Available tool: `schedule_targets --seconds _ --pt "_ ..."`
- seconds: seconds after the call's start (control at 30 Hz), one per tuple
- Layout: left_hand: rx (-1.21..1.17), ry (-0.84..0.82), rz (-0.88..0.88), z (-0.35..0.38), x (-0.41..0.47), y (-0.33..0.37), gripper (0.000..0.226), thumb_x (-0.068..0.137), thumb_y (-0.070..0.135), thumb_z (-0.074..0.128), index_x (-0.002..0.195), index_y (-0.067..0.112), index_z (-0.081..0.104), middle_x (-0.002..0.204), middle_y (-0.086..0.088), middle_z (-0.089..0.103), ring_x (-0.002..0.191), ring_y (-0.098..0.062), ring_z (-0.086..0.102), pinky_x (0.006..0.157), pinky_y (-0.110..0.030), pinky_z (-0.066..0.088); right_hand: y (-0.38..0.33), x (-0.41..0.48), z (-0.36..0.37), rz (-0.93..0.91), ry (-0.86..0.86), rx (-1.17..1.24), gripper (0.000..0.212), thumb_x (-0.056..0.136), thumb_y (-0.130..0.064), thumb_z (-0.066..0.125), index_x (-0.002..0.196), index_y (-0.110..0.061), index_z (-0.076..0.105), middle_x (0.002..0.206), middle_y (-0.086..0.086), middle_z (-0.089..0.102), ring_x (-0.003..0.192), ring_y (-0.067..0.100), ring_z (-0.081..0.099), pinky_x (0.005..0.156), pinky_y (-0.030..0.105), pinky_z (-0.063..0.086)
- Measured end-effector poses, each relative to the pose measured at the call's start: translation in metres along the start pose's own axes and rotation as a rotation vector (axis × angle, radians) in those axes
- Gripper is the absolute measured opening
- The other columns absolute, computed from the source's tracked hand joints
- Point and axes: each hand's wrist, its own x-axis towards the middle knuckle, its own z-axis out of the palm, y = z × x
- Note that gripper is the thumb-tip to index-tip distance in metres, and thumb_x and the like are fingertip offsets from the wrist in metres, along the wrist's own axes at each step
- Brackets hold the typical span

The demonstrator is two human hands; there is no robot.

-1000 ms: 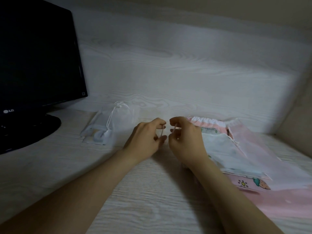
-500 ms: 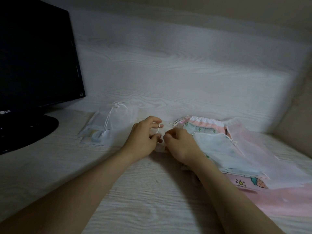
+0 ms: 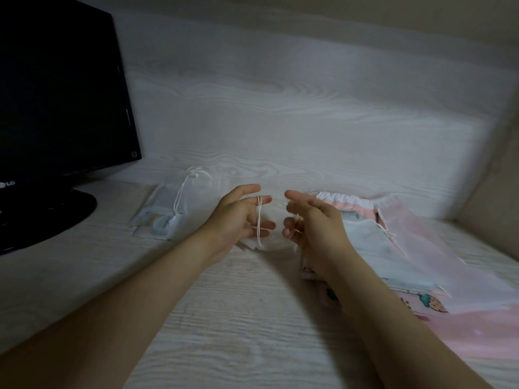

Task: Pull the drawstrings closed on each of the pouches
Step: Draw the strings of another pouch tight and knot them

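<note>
Monitor: far left of the desk, on its stand.
Back panel: upright behind everything on the desk.
Single pouch: flat on the desk, between the stand and my left hand, its cord end toward the back panel.
Small pouch: on the desk between my left hand and my right hand (partly hidden by both).
String: across my left fingers.
Pile of pouches: right of my right hand, overlapping one another, far end near the back panel.

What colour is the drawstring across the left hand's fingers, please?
The drawstring is white; head view.
</note>
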Motion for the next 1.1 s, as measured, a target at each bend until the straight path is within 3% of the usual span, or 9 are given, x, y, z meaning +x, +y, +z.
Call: schedule_targets --seconds 0.07,0.17,0.27,0.47,0.57,0.73,0.87,1.0,1.1 --pt "0.038 -0.049 0.033 0.004 -0.003 0.003 0.06 0.094 -0.008 0.044 0.144 0.023 0.055 0.135 0.002 0.071 0.09 -0.035 0.077 0.086 -0.049 0.062 0.004 0.0 0.0 -0.018 0.002 -0.221 0.015 0.099 -0.017 0.069 0.097 -0.003 0.074 0.078 0.008 0.059 0.053 0.015 0.051 0.048 0.027 0.045" --pt "0.151 -0.139 0.063 0.009 -0.007 0.003 0.075 0.086 -0.015 0.037 0.145 0.03 0.055 0.134 0.008 0.071 0.093 -0.032 0.076 0.078 -0.043 0.058 0.011 -0.002 0.001 -0.088 -0.044 -0.524 0.041 0.094 -0.04 0.074 0.074 -0.005 0.071 0.06 0.009 0.055 0.049 0.017 0.048 0.048 0.028 0.042" --pt "0.238 -0.234 0.069 0.012 -0.007 -0.001 0.082 0.085 -0.016 0.038 0.149 0.034 0.049 0.133 0.005 0.072 0.088 -0.029 0.075 0.072 -0.036 0.054 0.015 -0.002 0.003 -0.214 -0.014 -0.649 0.032 0.094 -0.031 0.072 0.072 -0.007 0.074 0.057 0.008 0.063 0.052 0.014 0.053 0.053 0.029 0.043" --pt "0.322 -0.152 -0.02 0.012 -0.009 -0.005 0.051 0.099 0.004 0.062 0.143 0.024 0.046 0.119 -0.012 0.071 0.065 -0.018 0.062 0.056 -0.028 0.045 0.005 0.006 0.0 -0.076 0.089 -0.305 0.024 0.105 -0.011 0.048 0.1 -0.008 0.071 0.065 0.003 0.053 0.044 0.01 0.044 0.043 0.026 0.035" --pt "0.476 -0.173 -0.035 0.006 -0.009 -0.004 0.024 0.103 0.026 0.066 0.125 0.017 0.065 0.084 -0.012 0.065 0.06 -0.016 0.051 0.054 -0.027 0.038 0.0 0.006 -0.001 -0.063 0.106 -0.189 0.026 0.105 -0.008 0.041 0.106 -0.007 0.066 0.069 0.002 0.049 0.042 0.008 0.04 0.042 0.025 0.033" --pt "0.496 -0.28 -0.055 -0.001 -0.011 0.001 0.025 0.107 0.032 0.061 0.106 0.017 0.08 0.072 0.0 0.056 0.055 -0.011 0.037 0.055 -0.029 0.033 -0.002 0.008 -0.007 -0.06 0.116 -0.17 0.027 0.102 -0.006 0.043 0.104 -0.004 0.07 0.064 0.0 0.046 0.043 0.009 0.036 0.042 0.025 0.031" --pt "0.43 -0.17 -0.08 -0.003 -0.005 0.002 0.021 0.105 0.024 0.063 0.105 0.012 0.08 0.065 0.001 0.046 0.049 -0.011 0.028 0.049 -0.028 0.02 -0.002 0.011 -0.011 -0.061 0.176 -0.165 0.026 0.097 0.0 0.045 0.098 -0.007 0.07 0.063 0.002 0.045 0.044 0.01 0.037 0.041 0.024 0.034" --pt "0.373 -0.057 -0.123 -0.007 -0.003 0.003 0.023 0.104 0.023 0.062 0.106 0.005 0.077 0.063 0.002 0.039 0.048 -0.01 0.026 0.047 -0.025 0.018 -0.002 0.011 -0.014 -0.103 0.272 -0.228 0.032 0.096 -0.004 0.043 0.123 -0.017 0.054 0.081 0.008 0.062 0.054 0.016 0.053 0.047 0.027 0.045" --pt "0.384 -0.072 -0.135 -0.006 -0.002 0.002 0.025 0.104 0.028 0.064 0.108 0.007 0.077 0.062 0.004 0.041 0.046 -0.008 0.028 0.043 -0.022 0.022 -0.002 0.008 -0.011 -0.173 0.189 -0.259 0.022 0.105 -0.006 0.042 0.125 -0.013 0.046 0.089 0.008 0.075 0.065 0.019 0.062 0.056 0.031 0.051"
